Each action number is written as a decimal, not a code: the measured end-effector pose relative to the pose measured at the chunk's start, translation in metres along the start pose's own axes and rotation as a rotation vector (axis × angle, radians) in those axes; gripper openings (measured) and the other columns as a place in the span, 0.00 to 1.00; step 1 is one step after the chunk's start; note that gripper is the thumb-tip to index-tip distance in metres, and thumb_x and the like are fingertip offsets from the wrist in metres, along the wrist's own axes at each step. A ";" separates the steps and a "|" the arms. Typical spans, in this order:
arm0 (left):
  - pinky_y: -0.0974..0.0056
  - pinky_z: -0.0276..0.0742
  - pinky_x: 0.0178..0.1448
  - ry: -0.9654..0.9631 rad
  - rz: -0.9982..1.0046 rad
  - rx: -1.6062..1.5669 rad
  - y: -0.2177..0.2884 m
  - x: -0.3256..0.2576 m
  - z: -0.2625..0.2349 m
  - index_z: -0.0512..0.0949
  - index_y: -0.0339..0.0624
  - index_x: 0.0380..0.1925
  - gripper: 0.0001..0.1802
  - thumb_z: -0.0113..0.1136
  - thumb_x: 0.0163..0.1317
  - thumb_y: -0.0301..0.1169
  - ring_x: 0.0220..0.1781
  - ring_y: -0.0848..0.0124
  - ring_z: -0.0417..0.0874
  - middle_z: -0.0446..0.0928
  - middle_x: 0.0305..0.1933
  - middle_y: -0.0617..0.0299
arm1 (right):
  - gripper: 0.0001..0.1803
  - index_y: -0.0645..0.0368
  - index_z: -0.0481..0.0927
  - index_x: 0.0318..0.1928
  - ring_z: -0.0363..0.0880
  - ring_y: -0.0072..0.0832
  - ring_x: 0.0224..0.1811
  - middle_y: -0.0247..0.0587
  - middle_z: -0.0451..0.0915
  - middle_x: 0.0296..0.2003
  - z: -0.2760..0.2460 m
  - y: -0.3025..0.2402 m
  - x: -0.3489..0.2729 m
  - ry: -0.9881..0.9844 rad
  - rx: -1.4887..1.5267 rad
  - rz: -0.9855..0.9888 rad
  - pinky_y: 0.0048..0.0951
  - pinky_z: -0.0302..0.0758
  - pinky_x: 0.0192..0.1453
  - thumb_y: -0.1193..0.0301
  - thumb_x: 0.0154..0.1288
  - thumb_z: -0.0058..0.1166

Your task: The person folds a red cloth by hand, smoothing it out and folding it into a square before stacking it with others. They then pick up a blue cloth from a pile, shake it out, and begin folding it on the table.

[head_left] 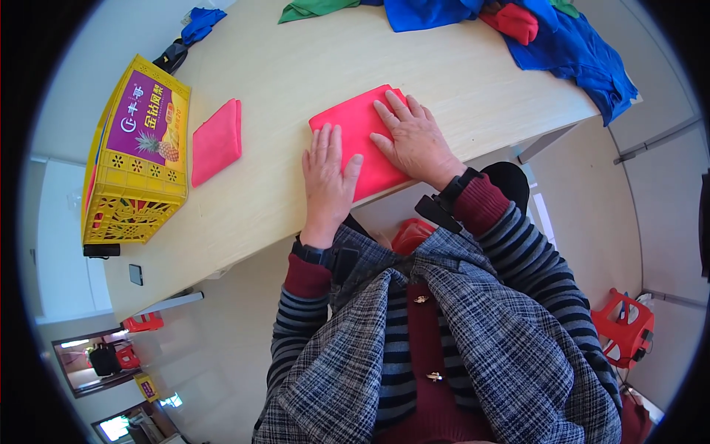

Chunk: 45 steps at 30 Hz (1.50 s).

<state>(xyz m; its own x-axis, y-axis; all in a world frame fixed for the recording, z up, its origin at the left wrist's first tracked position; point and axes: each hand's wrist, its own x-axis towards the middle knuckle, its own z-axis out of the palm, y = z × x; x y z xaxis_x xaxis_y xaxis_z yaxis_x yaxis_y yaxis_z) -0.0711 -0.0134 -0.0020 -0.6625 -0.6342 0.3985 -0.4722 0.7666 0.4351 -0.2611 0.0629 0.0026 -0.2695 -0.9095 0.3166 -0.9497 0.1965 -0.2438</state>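
A folded red cloth (356,127) lies flat on the light wooden table (296,66) near its front edge. My left hand (326,177) rests palm down on the cloth's left part and the table beside it, fingers slightly apart. My right hand (413,137) presses flat on the cloth's right part, fingers spread. Neither hand grips anything. A second folded pink-red cloth (217,140) lies on the table to the left, apart from my hands.
A yellow plastic crate (133,174) with a purple panel stands at the table's left end. A heap of blue, green and red garments (547,33) covers the far right of the table. A red stool (625,325) stands on the floor at right.
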 end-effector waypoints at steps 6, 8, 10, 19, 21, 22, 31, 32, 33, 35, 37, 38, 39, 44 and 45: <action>0.58 0.75 0.65 0.171 -0.315 -0.510 0.002 -0.073 -0.031 0.75 0.32 0.62 0.22 0.49 0.80 0.39 0.60 0.63 0.81 0.80 0.60 0.50 | 0.35 0.57 0.66 0.75 0.59 0.56 0.77 0.54 0.61 0.76 0.000 0.009 -0.009 -0.016 -0.004 -0.044 0.49 0.59 0.79 0.49 0.78 0.45; 0.64 0.79 0.60 0.134 -0.429 -0.563 0.005 -0.094 -0.041 0.76 0.31 0.60 0.22 0.46 0.82 0.39 0.52 0.68 0.85 0.83 0.54 0.53 | 0.35 0.57 0.66 0.75 0.59 0.57 0.77 0.54 0.61 0.76 0.000 0.006 -0.012 -0.005 0.002 -0.069 0.48 0.60 0.79 0.49 0.78 0.45; 0.65 0.81 0.54 0.088 -0.498 -0.768 0.008 -0.109 -0.041 0.78 0.32 0.54 0.20 0.50 0.81 0.39 0.46 0.70 0.85 0.84 0.47 0.56 | 0.35 0.57 0.65 0.75 0.59 0.57 0.77 0.54 0.61 0.76 -0.001 0.001 -0.015 -0.015 0.012 -0.088 0.48 0.59 0.79 0.49 0.78 0.45; 0.64 0.83 0.54 0.099 -0.697 -1.244 0.005 -0.113 -0.033 0.79 0.38 0.52 0.22 0.51 0.80 0.47 0.47 0.70 0.86 0.84 0.48 0.56 | 0.34 0.56 0.65 0.75 0.58 0.57 0.77 0.51 0.60 0.77 -0.006 -0.020 -0.034 -0.063 0.105 -0.225 0.49 0.59 0.80 0.51 0.77 0.47; 0.63 0.83 0.56 0.073 -0.731 -1.325 0.007 -0.115 -0.034 0.77 0.39 0.55 0.22 0.52 0.79 0.47 0.50 0.69 0.85 0.83 0.51 0.56 | 0.34 0.56 0.65 0.75 0.58 0.57 0.77 0.51 0.60 0.77 -0.008 -0.021 -0.036 -0.075 0.125 -0.242 0.49 0.58 0.80 0.52 0.77 0.48; 0.62 0.82 0.58 0.046 -0.764 -1.405 0.008 -0.116 -0.035 0.76 0.39 0.58 0.23 0.52 0.79 0.48 0.53 0.68 0.85 0.82 0.53 0.56 | 0.34 0.56 0.66 0.75 0.58 0.57 0.77 0.51 0.60 0.77 -0.009 -0.021 -0.037 -0.081 0.154 -0.260 0.49 0.58 0.80 0.52 0.77 0.49; 0.54 0.74 0.72 0.033 -1.003 -1.856 0.010 -0.118 -0.039 0.70 0.39 0.69 0.28 0.61 0.75 0.40 0.67 0.64 0.78 0.76 0.69 0.56 | 0.33 0.57 0.67 0.74 0.60 0.55 0.77 0.51 0.62 0.76 -0.018 -0.044 -0.049 -0.145 0.331 -0.466 0.47 0.60 0.80 0.59 0.74 0.54; 0.54 0.74 0.72 0.048 -1.000 -1.851 0.008 -0.119 -0.041 0.70 0.39 0.69 0.28 0.61 0.75 0.40 0.67 0.64 0.78 0.76 0.69 0.56 | 0.32 0.58 0.68 0.74 0.60 0.54 0.76 0.52 0.63 0.75 -0.018 -0.043 -0.049 -0.149 0.343 -0.485 0.47 0.60 0.80 0.60 0.74 0.55; 0.54 0.74 0.72 0.057 -0.978 -1.809 0.008 -0.121 -0.043 0.71 0.39 0.68 0.27 0.62 0.74 0.39 0.67 0.64 0.79 0.76 0.68 0.56 | 0.32 0.58 0.68 0.74 0.60 0.54 0.76 0.52 0.63 0.75 -0.019 -0.040 -0.046 -0.147 0.349 -0.496 0.47 0.60 0.80 0.60 0.74 0.55; 0.53 0.74 0.72 0.067 -0.938 -1.725 0.007 -0.122 -0.048 0.72 0.39 0.67 0.27 0.64 0.72 0.37 0.66 0.63 0.79 0.77 0.67 0.55 | 0.30 0.59 0.70 0.72 0.63 0.51 0.76 0.51 0.66 0.74 -0.021 -0.028 -0.041 -0.136 0.460 -0.398 0.47 0.60 0.80 0.62 0.74 0.55; 0.54 0.74 0.72 0.086 -0.956 -1.703 -0.003 -0.112 -0.072 0.73 0.39 0.66 0.26 0.64 0.72 0.36 0.66 0.63 0.79 0.78 0.66 0.56 | 0.29 0.59 0.71 0.71 0.64 0.49 0.75 0.51 0.67 0.73 -0.020 -0.012 -0.037 -0.132 0.521 -0.353 0.47 0.60 0.80 0.63 0.74 0.55; 0.54 0.74 0.72 0.093 -0.973 -1.691 -0.010 -0.103 -0.087 0.74 0.39 0.65 0.26 0.65 0.71 0.35 0.66 0.63 0.79 0.78 0.65 0.56 | 0.27 0.61 0.72 0.69 0.66 0.48 0.75 0.51 0.69 0.71 -0.019 -0.002 -0.034 -0.082 0.531 -0.274 0.48 0.60 0.80 0.65 0.73 0.55; 0.54 0.74 0.72 0.152 -0.988 -1.636 -0.017 -0.090 -0.102 0.74 0.40 0.65 0.26 0.66 0.71 0.35 0.66 0.63 0.79 0.79 0.65 0.57 | 0.26 0.62 0.74 0.68 0.67 0.46 0.74 0.51 0.72 0.70 -0.018 0.007 -0.031 -0.032 0.541 -0.192 0.48 0.60 0.80 0.67 0.73 0.55; 0.52 0.74 0.72 0.391 -0.785 -1.530 -0.095 -0.007 -0.172 0.72 0.41 0.66 0.28 0.67 0.69 0.34 0.66 0.61 0.79 0.79 0.65 0.56 | 0.25 0.62 0.76 0.66 0.68 0.47 0.74 0.50 0.74 0.68 -0.006 0.025 -0.031 0.054 0.231 -0.256 0.47 0.60 0.80 0.67 0.71 0.56; 0.50 0.74 0.73 0.443 -0.774 -1.543 -0.119 0.012 -0.181 0.72 0.42 0.67 0.28 0.67 0.69 0.34 0.67 0.60 0.79 0.79 0.65 0.56 | 0.25 0.62 0.76 0.65 0.68 0.47 0.74 0.50 0.74 0.68 -0.006 0.022 -0.031 0.055 0.212 -0.255 0.47 0.60 0.79 0.67 0.71 0.56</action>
<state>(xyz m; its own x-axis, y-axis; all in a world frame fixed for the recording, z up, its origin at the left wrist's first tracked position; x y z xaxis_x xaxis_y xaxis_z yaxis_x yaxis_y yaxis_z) 0.0823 -0.1308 0.0975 -0.2618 -0.9460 -0.1913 0.5230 -0.3056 0.7957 -0.2747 0.0974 -0.0065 -0.0408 -0.8972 0.4397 -0.9347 -0.1211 -0.3340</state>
